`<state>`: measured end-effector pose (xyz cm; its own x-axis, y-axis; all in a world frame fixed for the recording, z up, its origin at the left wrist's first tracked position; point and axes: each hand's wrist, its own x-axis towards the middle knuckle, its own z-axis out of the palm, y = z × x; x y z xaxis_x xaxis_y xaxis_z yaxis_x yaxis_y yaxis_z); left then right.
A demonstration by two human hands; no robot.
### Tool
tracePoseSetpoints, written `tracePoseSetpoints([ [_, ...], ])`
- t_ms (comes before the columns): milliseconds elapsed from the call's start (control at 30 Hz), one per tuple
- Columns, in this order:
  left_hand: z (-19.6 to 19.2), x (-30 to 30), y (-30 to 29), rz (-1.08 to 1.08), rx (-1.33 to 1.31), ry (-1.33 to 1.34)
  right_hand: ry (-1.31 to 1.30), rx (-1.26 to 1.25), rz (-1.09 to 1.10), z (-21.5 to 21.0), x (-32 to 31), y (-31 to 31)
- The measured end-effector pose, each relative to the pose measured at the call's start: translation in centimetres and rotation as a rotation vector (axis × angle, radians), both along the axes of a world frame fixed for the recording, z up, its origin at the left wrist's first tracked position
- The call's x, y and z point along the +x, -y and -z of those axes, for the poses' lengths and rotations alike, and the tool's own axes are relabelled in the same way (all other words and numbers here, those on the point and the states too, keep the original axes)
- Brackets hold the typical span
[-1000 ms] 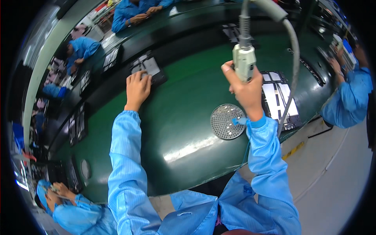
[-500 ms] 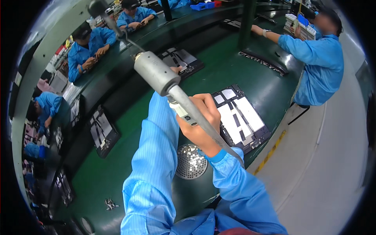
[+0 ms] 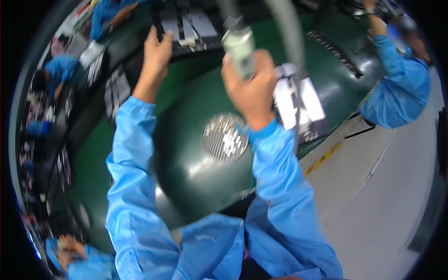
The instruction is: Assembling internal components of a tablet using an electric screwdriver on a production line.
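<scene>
My right hand [image 3: 254, 88] is wrapped round a pale, blurred powered screwdriver [image 3: 239, 46], held upright above the bench. Beside it lies an opened tablet [image 3: 305, 100] with white panels and dark strips, partly hidden by my hand and a blurred grey cable. My left hand [image 3: 156, 56] reaches far forward, thumb and forefinger apart, at the near left corner of a second opened tablet [image 3: 200, 25]. Whether the fingers touch that tablet is hard to tell. Between my forearms sits a round dimpled tray [image 3: 224, 137] with shiny small pieces in it.
The green bench [image 3: 186, 186] curves round me. Another opened tablet [image 3: 116, 91] lies to the left. A dark strip with a row of small pieces [image 3: 336, 53] lies at the far right. A co-worker in blue [image 3: 396, 88] sits at the right, with others along the left.
My hands have separated: the left has moved out to the far left tablet, and the right has lifted the screwdriver away from the right tablet. The whole view has shifted.
</scene>
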<state>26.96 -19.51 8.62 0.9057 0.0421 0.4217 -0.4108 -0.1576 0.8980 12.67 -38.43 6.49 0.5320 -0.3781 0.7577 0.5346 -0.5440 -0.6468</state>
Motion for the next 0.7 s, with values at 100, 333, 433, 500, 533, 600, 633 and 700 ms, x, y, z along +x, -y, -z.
tracePoseSetpoints([
  [100,-0.9,-12.2,-8.7,-0.075,-0.041,-0.104,0.02,0.197,-0.114,-0.7,0.6,-0.5],
  [333,5.6,-40.1,-12.4,-0.34,-0.209,-0.385,-0.275,0.284,-0.575,-0.8,-1.1,-2.6],
  [433,7.8,-43.5,-9.3,-0.259,-0.136,-0.404,-0.333,0.18,-0.601,-1.4,-1.7,-2.3],
  [500,8.8,-44.6,-7.9,-0.198,-0.121,-0.414,-0.346,0.192,-0.647,-1.3,-1.5,-2.8],
  [533,9.8,-44.6,-7.6,-0.175,-0.118,-0.418,-0.34,0.216,-0.69,-0.9,-1.1,-3.0],
  [600,9.5,-44.4,-6.4,-0.226,-0.078,-0.388,-0.287,0.259,-0.737,-0.9,-1.6,-3.9],
  [633,9.0,-44.3,-6.0,-0.351,0.223,-0.333,-0.29,0.268,-0.75,-0.8,-1.8,-4.3],
  [700,8.9,-43.4,-5.8,-0.556,0.624,-0.17,-0.345,0.219,-0.729,-1.2,-1.8,-4.1],
])
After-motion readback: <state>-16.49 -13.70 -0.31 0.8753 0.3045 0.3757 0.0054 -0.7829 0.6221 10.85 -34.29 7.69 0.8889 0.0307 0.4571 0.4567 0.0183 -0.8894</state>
